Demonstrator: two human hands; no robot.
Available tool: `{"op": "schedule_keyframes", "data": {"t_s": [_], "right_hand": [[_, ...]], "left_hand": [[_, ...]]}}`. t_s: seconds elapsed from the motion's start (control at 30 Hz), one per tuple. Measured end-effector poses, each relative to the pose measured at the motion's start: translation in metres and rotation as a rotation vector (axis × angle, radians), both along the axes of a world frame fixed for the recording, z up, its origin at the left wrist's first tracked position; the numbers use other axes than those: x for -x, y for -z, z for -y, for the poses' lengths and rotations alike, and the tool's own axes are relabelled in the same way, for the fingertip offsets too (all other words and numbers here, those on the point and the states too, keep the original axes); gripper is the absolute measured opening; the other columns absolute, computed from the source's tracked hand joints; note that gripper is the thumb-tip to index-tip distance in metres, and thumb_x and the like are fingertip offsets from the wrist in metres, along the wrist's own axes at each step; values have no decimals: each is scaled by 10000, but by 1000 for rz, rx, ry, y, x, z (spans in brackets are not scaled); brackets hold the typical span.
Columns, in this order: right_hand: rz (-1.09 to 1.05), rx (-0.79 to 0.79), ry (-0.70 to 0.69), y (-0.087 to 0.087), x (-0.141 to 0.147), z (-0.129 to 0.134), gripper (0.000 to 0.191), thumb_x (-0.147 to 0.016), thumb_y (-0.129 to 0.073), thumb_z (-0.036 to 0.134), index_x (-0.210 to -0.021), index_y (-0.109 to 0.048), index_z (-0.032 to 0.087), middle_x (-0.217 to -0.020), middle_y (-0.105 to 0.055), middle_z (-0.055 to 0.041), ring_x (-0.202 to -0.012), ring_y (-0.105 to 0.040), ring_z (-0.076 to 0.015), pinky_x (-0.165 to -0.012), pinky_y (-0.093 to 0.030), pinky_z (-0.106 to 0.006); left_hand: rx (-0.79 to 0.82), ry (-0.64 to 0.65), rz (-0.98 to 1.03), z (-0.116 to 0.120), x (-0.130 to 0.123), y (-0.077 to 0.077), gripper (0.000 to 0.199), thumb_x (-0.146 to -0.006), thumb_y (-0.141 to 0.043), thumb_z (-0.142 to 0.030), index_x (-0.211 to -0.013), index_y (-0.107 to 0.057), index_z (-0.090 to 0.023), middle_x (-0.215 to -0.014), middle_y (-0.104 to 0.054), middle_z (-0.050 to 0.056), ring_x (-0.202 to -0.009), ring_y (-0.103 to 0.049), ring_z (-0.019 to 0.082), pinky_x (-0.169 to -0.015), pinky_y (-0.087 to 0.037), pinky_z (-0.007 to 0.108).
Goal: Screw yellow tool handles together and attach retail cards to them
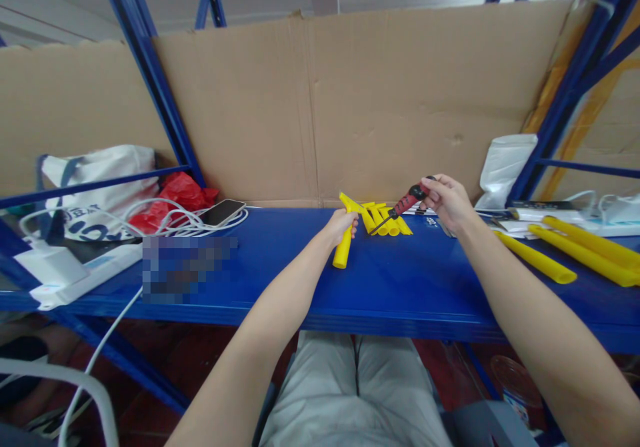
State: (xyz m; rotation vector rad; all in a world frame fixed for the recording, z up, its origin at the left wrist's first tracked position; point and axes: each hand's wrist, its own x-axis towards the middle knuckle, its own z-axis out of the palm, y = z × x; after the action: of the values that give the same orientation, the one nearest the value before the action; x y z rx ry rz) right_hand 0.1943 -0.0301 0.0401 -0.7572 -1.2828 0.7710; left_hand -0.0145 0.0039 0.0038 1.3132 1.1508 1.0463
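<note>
My left hand (343,225) is wrapped round a yellow tube-like piece (342,253), whose round open end points toward me and whose flatter end shows above the fingers. In my right hand (445,197) is a red and black screwdriver (407,201), pinched near the butt of its handle. The thin shaft slants down and left, its tip close to the right side of the yellow piece; contact cannot be made out. Behind the shaft lie several shorter yellow pieces (393,226) in a row on the blue table (280,287).
Longer yellow tubes (583,253) lie at the right. A white power strip (95,277), white cables, a phone (223,213), a red plastic bag (183,193) and a cloth bag (110,180) sit at the left. Cardboard (400,100) stands behind. A white pouch (506,167) leans at the right.
</note>
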Motion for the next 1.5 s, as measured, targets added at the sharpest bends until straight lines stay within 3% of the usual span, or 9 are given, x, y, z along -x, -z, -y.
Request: {"op": "schedule_keyframes", "data": {"t_s": [0.33,0.5,0.6,0.9,1.17,1.5], "right_hand": [[92,139,-13,5,-2,-2,372,-616,-739,393,-652,-423,200,-427,-384,87,-363,-420,-62,-404,-399,-214],[281,376,-85,11,-5,-4,378,-621,-739,415,-670,-444,184,-443,-419,71,-354,-389,-46,-336,-308,-183],[461,468,-174,17,-6,-6,379,-620,-737,438,-693,-473,176,-480,-465,51,-378,-420,-48,-339,-321,-177],[813,532,-168,29,1,-5,420,-567,-768,440,-747,-486,185,-548,-595,9,-432,-509,-83,-393,-407,-195],[922,550,-133,35,9,-5,308,-728,-656,405,-774,-446,185,-513,-562,21,-394,-487,-78,-384,-369,-191],[1013,509,-83,36,8,-9,304,-709,-664,418,-727,-476,179,-519,-558,10,-389,-487,-76,-361,-359,-185]], "left_hand": [[-19,15,-2,2,-2,0,159,-765,-440,-51,-679,-405,-180,-425,-370,-82,-316,-331,49,-377,-257,185],[-16,20,23,1,-1,1,162,-751,-438,-54,-672,-389,-187,-428,-373,-80,-313,-337,56,-368,-262,193],[-7,19,17,0,-1,1,159,-747,-443,-54,-677,-390,-186,-424,-372,-82,-314,-334,53,-368,-263,188],[-3,8,15,3,-2,-1,136,-756,-439,-55,-701,-411,-177,-425,-372,-84,-310,-331,48,-365,-258,181],[2,2,22,6,-3,-2,151,-765,-436,-46,-692,-411,-176,-432,-382,-83,-307,-327,41,-368,-255,182],[2,13,1,6,-4,-3,149,-769,-428,-52,-685,-422,-175,-422,-380,-78,-314,-331,45,-368,-254,183]]}}
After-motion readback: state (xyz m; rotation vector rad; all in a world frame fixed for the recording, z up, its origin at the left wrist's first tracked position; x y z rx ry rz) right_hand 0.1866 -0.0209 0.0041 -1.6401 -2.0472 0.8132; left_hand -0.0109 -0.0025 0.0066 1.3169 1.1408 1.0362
